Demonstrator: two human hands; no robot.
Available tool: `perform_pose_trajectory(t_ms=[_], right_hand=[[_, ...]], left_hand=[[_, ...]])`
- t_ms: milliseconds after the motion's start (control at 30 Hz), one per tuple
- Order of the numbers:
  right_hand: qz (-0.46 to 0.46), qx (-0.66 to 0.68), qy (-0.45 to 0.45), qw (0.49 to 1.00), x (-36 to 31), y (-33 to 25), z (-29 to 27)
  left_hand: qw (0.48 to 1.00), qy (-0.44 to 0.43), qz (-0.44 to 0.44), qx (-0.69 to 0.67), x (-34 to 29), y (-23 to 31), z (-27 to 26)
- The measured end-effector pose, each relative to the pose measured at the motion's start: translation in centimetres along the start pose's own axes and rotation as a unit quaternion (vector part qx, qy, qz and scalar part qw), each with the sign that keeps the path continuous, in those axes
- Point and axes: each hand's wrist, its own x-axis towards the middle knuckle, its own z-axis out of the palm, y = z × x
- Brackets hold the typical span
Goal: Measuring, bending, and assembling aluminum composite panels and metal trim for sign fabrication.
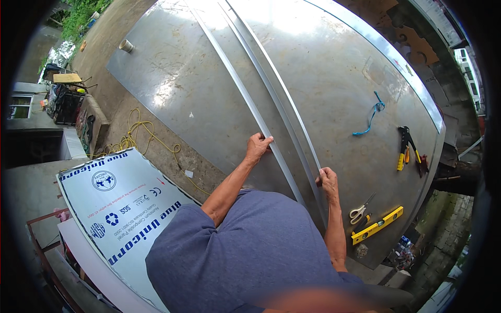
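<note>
Left hand [257,148]: our fingers are clamped on the left metal strip [285,169], thumb and fingertips meeting around its edge.
Right hand [328,182]: nearer our body, with the fingers closed on the lower part of the right metal strip [303,130].
Strips: both lie lengthwise on the grey metal-topped desk [339,94], running away from us side by side — a gap between them, with a duller band inside it that we cannot tell as strip or reflection.
Tools: to our right, scissors [359,213] lie just beside a yellow spirit level [378,225]; farther up are a black-and-yellow-handled tool [404,146] and a blue cord [371,115].
Left side: a white-filmed panel [138,193] lies below a tangled yellow cable [127,142].
</note>
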Motion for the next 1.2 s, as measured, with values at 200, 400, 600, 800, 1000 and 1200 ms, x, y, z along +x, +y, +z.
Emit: perform_pose_trajectory(t_ms=[200,400,600,800,1000,1200], right_hand=[[0.016,0.093,-0.002,0.996,0.1,-0.1,-0.2],[0.001,0.052,0.051,0.997,0.2,-0.9,-0.8],[-0.023,-0.072,-0.060,0.995,1.1,0.4,-5.6],[0.057,-0.009,-0.110,0.992,0.7,-0.4,-10.0],[0.062,-0.024,-0.035,0.997,2.1,0.8,-8.8],[-0.049,-0.213,0.180,0.959,3.2,0.4,-1.9]], left_hand=[[1.000,0.002,0.000,-0.024,-0.1,0.1,0.3],[0.999,-0.028,-0.024,-0.004,0.1,0.2,0.2],[0.993,-0.114,-0.031,0.003,0.7,0.5,0.0],[0.990,-0.131,-0.040,0.024,0.2,1.1,-0.1],[0.988,-0.146,-0.025,0.045,0.7,0.4,-0.6],[0.985,-0.165,-0.052,0.023,2.0,-0.1,-1.3]])
